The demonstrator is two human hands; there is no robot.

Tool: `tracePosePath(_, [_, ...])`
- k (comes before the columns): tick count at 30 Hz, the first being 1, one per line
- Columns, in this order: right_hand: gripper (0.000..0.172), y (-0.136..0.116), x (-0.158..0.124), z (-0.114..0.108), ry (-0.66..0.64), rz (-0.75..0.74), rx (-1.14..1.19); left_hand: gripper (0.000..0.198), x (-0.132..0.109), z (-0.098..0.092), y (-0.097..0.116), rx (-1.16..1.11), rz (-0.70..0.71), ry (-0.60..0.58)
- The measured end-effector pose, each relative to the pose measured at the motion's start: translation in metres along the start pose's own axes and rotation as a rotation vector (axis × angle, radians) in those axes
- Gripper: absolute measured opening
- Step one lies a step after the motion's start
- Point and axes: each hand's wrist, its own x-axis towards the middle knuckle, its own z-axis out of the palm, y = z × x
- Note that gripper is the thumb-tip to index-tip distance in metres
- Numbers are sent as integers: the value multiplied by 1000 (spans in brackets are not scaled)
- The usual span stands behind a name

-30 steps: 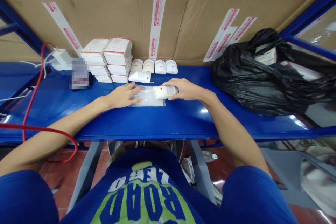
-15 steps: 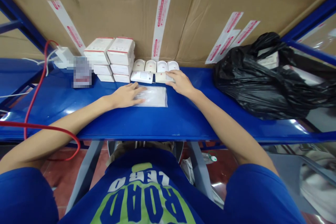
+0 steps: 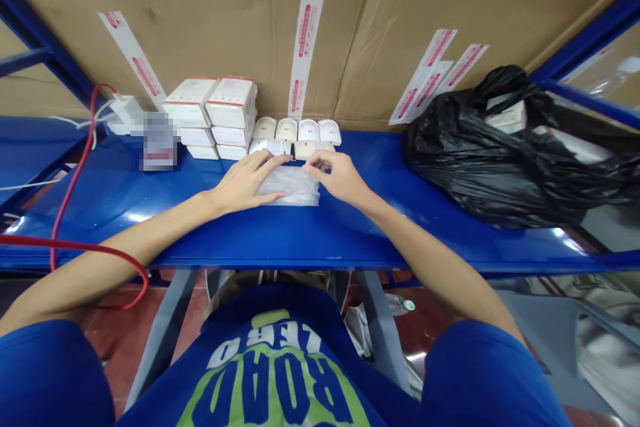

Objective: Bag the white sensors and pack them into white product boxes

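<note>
A clear plastic bag (image 3: 293,188) lies flat and slightly crumpled on the blue table. My left hand (image 3: 246,181) rests on its left part, fingers spread. At the bag's upper right corner, my right hand (image 3: 336,175) has thumb and index finger pinched together on the edge of the plastic. Just behind the bag stand white sensor-like devices: several in a back row, one of them a rounded white device (image 3: 287,129), and two lying in front. The front left device (image 3: 270,147) is partly covered by my left fingers; the front right device (image 3: 314,148) is just behind my right hand.
Stacked white boxes (image 3: 230,103) stand left of the devices, beside a pixelated object (image 3: 159,141) and a white plug (image 3: 125,110). A red cable (image 3: 75,187) loops over my left forearm. A black plastic bag (image 3: 475,153) with boxes inside sits at the right. Cardboard (image 3: 225,13) lines the back.
My right hand has come off the front right device and down to the plastic bag's corner, its fingers closing. My left hand has shifted slightly, with the fingers spread wider.
</note>
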Motion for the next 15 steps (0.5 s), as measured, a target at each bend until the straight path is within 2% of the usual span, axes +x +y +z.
tracePosePath(4, [13, -3, -1, -2, 51, -7, 6, 72, 1, -2, 0, -72, -15, 40])
tracePosePath(10, [25, -3, -1, -4, 87, 24, -54, 43, 5, -7, -4, -315, -189, 85])
tracePosePath(15, [41, 2, 0, -4, 94, 71, -82, 30, 7, -7, -10, -493, -324, 176])
